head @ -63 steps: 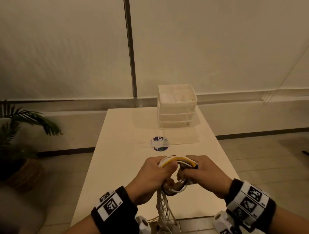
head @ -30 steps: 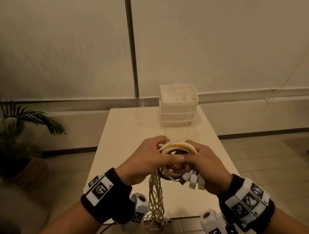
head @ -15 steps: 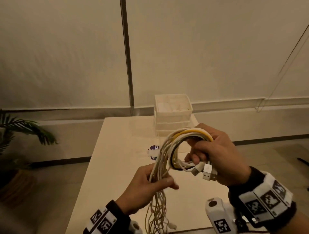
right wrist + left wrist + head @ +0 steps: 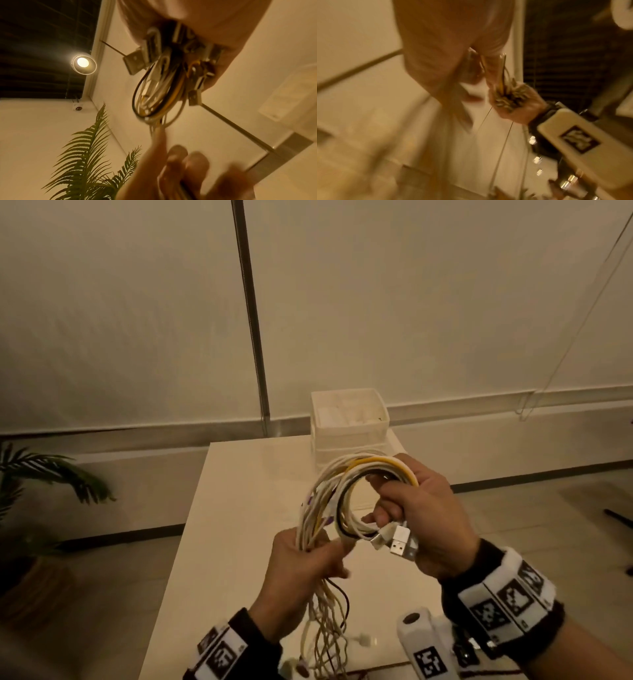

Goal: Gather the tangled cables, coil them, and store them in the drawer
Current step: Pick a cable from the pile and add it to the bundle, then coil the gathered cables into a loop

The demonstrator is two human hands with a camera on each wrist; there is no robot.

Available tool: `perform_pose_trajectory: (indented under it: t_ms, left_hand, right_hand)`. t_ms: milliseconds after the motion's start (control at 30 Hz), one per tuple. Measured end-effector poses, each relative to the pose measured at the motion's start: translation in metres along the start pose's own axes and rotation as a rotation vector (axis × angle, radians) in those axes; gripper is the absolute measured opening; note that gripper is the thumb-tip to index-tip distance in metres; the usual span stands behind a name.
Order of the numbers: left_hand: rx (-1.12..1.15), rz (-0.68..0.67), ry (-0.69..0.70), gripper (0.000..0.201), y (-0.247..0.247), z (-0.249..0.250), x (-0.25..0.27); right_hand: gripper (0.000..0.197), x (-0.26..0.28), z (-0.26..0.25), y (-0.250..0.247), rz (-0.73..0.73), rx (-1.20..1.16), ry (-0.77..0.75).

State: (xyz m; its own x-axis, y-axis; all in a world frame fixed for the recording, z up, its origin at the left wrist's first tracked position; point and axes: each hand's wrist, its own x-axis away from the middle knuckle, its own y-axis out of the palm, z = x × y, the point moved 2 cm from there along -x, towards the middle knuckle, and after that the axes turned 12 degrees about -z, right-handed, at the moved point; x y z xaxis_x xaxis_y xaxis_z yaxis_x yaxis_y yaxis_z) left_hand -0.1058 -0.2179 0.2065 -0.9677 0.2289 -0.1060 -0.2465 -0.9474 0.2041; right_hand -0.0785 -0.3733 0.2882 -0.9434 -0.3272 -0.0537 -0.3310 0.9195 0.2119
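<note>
A bundle of white, yellow and black cables point(image 4: 346, 491) is held in the air above the white table point(image 4: 239, 508). My right hand point(image 4: 421, 515) grips the coiled loop point(image 4: 157, 86) with several USB plugs point(image 4: 397, 542) sticking out below its fingers. My left hand point(image 4: 305, 570) grips the straight run of the cables lower down; loose ends point(image 4: 325, 638) hang from it toward the table's near edge. The white drawer unit point(image 4: 349, 426) stands at the table's far end, its top compartment open upward.
A potted palm point(image 4: 41, 481) stands on the floor to the left of the table. A wall with a vertical metal strip point(image 4: 253, 320) lies behind. Loose plugs point(image 4: 537, 159) dangle near the table edge in the left wrist view.
Both hands held the coil together a second ago. The right hand has lifted the coil up and right, while the left slid down along the hanging cables.
</note>
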Motion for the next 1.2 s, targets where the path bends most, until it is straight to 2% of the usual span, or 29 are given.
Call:
perform_pose_trajectory:
  t_ms: [67,100,133,267,400,533,667,767,800,900,933,1000,1100,1133,1200]
  left_hand:
    - [-0.073,-0.313,-0.059,0.042,-0.013,0.017,0.003]
    - [-0.081,-0.414,-0.058,0.051,-0.017,0.026,0.002]
    - [-0.065,-0.448,-0.024,0.054,-0.020,0.035,-0.002]
    - [-0.130,-0.252,0.123,0.030,-0.013,0.060,-0.019]
    - [0.052,-0.293,0.061,0.029,-0.014,0.060,-0.014]
    - [0.062,-0.363,0.021,0.032,-0.018,0.058,-0.016]
    - [0.090,-0.373,-0.041,0.023,-0.012,0.053,-0.014]
    - [0.121,-0.448,-0.084,0.041,-0.008,0.056,-0.011]
    - [0.127,-0.465,-0.089,0.039,-0.007,0.059,-0.012]
    - [0.162,-0.487,-0.113,0.009,-0.008,0.054,-0.009]
    - [0.213,-0.504,-0.130,0.004,-0.008,0.046,-0.005]
    - [0.347,-0.459,-0.204,0.013,-0.009,0.029,0.003]
    - [0.363,-0.459,-0.264,0.058,-0.006,0.020,0.004]
    - [0.301,-0.436,-0.218,0.066,-0.006,0.022,0.001]
    - [0.103,-0.385,-0.011,0.076,-0.005,0.033,-0.006]
  right_hand:
    - [0.024,0.000,-0.009,-0.009,-0.060,0.061,0.012]
    - [0.020,0.001,-0.012,-0.011,-0.106,0.085,0.029]
    - [0.015,0.001,-0.013,-0.011,-0.159,0.101,0.048]
    - [0.013,0.002,-0.013,-0.008,-0.260,0.134,0.097]
    - [0.022,0.008,-0.020,-0.014,-0.288,0.058,0.121]
    - [0.031,0.013,-0.021,-0.015,-0.291,0.018,0.161]
    - [0.033,0.013,-0.021,-0.011,-0.312,0.013,0.185]
    - [0.037,0.013,-0.023,-0.009,-0.294,0.050,0.195]
    - [0.039,0.012,-0.023,-0.010,-0.284,0.051,0.195]
    - [0.038,0.011,-0.028,-0.013,-0.220,-0.013,0.171]
    - [0.037,0.011,-0.029,-0.015,-0.195,-0.025,0.160]
    - [0.031,0.011,-0.030,-0.015,-0.193,0.016,0.142]
    - [0.012,0.010,-0.024,-0.012,-0.216,0.088,0.111]
    - [0.011,0.008,-0.022,-0.011,-0.219,0.107,0.102]
    - [0.019,0.004,-0.018,-0.010,-0.213,0.137,0.120]
